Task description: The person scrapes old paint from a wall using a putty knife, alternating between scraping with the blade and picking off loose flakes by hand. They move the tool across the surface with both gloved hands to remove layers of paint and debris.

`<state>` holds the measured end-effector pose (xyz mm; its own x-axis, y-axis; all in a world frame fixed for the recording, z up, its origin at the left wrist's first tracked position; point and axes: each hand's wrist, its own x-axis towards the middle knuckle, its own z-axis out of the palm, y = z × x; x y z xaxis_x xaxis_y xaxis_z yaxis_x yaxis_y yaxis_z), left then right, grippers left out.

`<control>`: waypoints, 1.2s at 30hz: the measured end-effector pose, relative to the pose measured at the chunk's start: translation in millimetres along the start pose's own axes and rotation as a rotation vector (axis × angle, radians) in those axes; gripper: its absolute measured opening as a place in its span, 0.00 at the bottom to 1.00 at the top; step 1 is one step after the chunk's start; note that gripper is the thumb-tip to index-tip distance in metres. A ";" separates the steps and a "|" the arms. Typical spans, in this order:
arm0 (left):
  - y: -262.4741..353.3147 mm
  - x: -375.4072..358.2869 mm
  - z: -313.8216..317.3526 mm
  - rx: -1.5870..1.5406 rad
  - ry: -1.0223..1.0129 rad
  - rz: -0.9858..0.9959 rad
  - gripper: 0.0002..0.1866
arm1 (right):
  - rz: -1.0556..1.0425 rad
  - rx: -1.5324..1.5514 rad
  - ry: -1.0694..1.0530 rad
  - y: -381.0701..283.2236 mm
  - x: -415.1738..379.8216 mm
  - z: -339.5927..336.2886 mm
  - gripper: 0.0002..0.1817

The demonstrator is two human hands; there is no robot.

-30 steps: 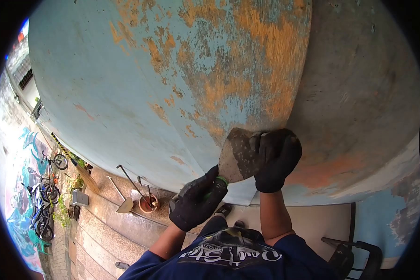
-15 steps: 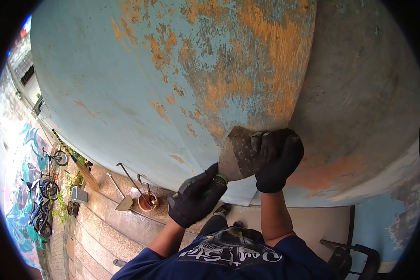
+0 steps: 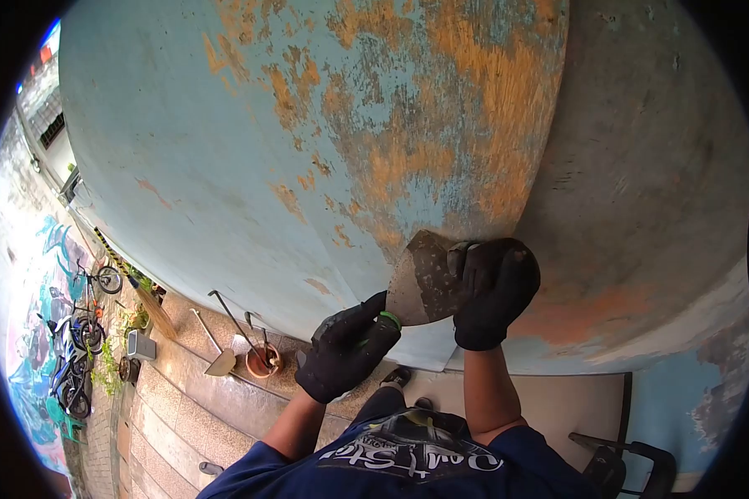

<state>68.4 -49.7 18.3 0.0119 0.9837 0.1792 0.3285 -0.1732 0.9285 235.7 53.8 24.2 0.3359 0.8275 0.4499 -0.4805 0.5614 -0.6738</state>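
A wide-bladed paint scraper point(image 3: 408, 293) lies against a blue painted surface point(image 3: 225, 191), where peeled patches show orange and grey beneath. My left hand point(image 3: 345, 351), in a black glove, is wrapped round its green-collared handle. Black-gloved too, my right hand point(image 3: 499, 291) is closed over the blade's right part, fingers curled at its edge. Most of the handle is hidden in my left palm. Pale flecks dot the dark part of the blade.
To the right is a grey-brown wall point(image 3: 641, 175) with a reddish patch. A clay pot point(image 3: 266, 360) with tools in it and a long-handled dustpan point(image 3: 222, 363) stand at lower left, near a broom point(image 3: 160, 316). Motorcycles point(image 3: 75, 366) are farther left. A black-framed object point(image 3: 641, 457) is at lower right.
Both hands and the scraper have shifted slightly, the left hand a little left and down. Each hand keeps its hold.
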 end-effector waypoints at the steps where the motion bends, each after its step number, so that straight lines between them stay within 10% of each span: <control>1: -5.2 -3.7 4.6 -0.001 -0.001 -0.003 0.24 | 0.038 0.062 0.045 1.5 -1.0 0.1 0.26; 8: 24.8 5.0 -17.7 0.133 -0.006 -0.078 0.23 | -0.217 -0.268 0.035 26.8 2.6 -21.9 0.25; 13: -12.0 -8.2 10.7 0.001 0.088 -0.014 0.21 | 0.153 0.080 0.013 -21.7 1.5 8.7 0.25; 16: 14.2 -1.1 -15.0 0.033 0.004 -0.134 0.21 | -0.114 -0.168 0.036 14.4 -1.3 -5.1 0.25; 36: -19.7 -12.7 25.3 -0.041 0.022 -0.134 0.19 | -0.065 0.194 -0.149 39.3 -3.0 -33.3 0.32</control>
<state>85.7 -57.6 -10.5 -0.0507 0.9969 0.0594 0.2866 -0.0424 0.9571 242.8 73.0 -23.1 0.2550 0.7741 0.5794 -0.6134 0.5927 -0.5220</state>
